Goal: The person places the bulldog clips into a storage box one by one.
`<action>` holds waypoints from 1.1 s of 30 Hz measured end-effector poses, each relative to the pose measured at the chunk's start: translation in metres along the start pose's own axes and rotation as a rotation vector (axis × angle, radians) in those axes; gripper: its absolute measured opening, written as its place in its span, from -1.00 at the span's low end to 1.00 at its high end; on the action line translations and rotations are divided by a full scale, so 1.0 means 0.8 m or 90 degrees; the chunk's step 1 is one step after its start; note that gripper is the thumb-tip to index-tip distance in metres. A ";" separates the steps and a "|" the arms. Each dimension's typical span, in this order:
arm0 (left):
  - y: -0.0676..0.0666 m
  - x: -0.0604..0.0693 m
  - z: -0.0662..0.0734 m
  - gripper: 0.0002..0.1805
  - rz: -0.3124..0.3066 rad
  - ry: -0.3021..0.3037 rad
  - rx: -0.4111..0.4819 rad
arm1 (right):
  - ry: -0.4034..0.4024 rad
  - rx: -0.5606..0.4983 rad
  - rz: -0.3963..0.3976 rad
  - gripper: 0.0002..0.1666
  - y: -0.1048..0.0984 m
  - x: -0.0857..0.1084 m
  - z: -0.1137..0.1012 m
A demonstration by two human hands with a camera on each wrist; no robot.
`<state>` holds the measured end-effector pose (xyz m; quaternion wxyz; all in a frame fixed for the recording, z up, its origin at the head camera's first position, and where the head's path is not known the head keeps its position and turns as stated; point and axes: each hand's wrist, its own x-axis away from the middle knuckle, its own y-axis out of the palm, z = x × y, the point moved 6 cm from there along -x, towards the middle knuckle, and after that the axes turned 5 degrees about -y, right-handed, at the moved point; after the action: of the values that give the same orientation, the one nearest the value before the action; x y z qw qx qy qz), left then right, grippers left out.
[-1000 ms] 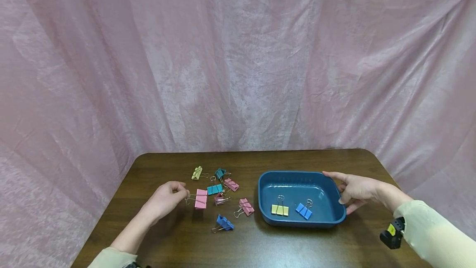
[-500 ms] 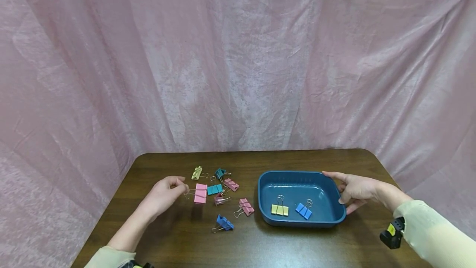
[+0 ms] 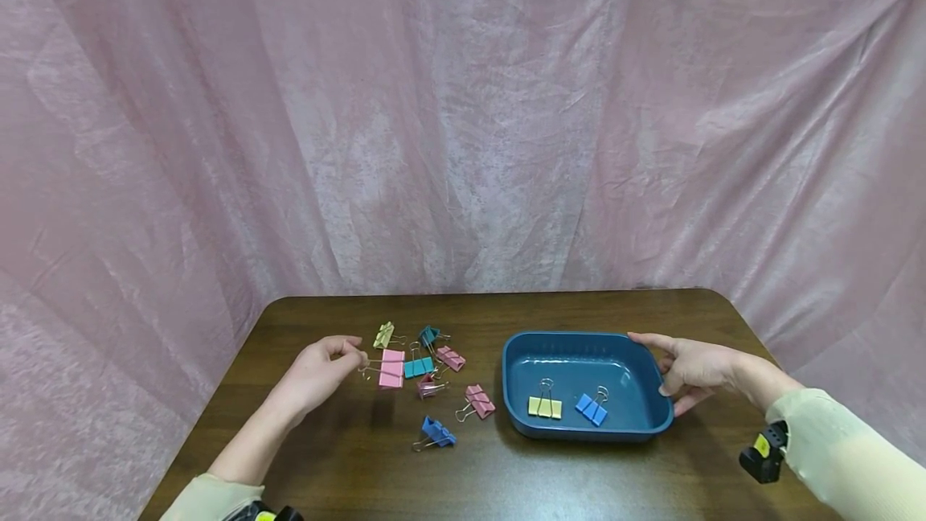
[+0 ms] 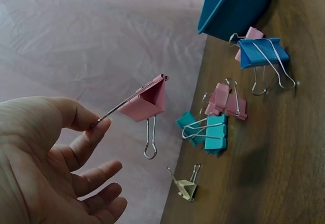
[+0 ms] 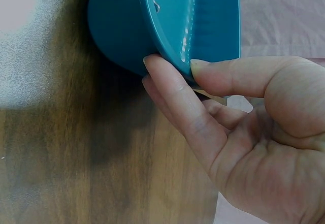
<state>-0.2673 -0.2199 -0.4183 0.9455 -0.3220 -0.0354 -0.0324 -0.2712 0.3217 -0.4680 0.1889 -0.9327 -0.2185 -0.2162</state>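
A pink binder clip (image 4: 144,102) hangs above the table from my left hand (image 3: 321,372), whose thumb and index finger pinch one of its wire handles. The clip's other handle dangles free in the left wrist view. My right hand (image 3: 698,372) grips the right end of a blue tray (image 3: 587,340); in the right wrist view the thumb lies on the rim and fingers press the outer wall. Inside the tray lie a yellow binder clip (image 3: 544,408) and a blue binder clip (image 3: 592,410).
Several loose binder clips lie left of the tray: a yellow one (image 3: 384,335), teal ones (image 3: 418,368), pink ones (image 3: 480,401) and a blue one (image 3: 438,432). A pink curtain (image 3: 463,119) hangs behind the wooden table (image 3: 463,481).
My left hand has risen slightly with the pink binder clip and shifted a little away from me. The right hand, the tray and the loose clips have stayed where they were.
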 end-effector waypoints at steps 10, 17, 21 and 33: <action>0.001 -0.003 0.009 -0.82 -0.004 0.008 0.008 | -0.001 -0.009 -0.005 0.29 0.001 0.000 0.000; 0.003 -0.006 0.013 -0.81 -0.005 0.010 0.004 | 0.001 -0.011 -0.005 0.29 0.001 0.001 -0.001; 0.006 -0.008 0.018 -0.80 -0.009 0.010 0.015 | 0.000 -0.011 -0.004 0.28 0.001 0.002 -0.001; 0.016 -0.011 0.034 -0.82 -0.012 0.021 0.045 | 0.000 -0.007 -0.005 0.28 0.000 0.001 -0.001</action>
<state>-0.2765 -0.1926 -0.4052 0.9564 -0.2874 -0.0238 -0.0453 -0.2704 0.3216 -0.4672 0.1828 -0.9328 -0.2209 -0.2182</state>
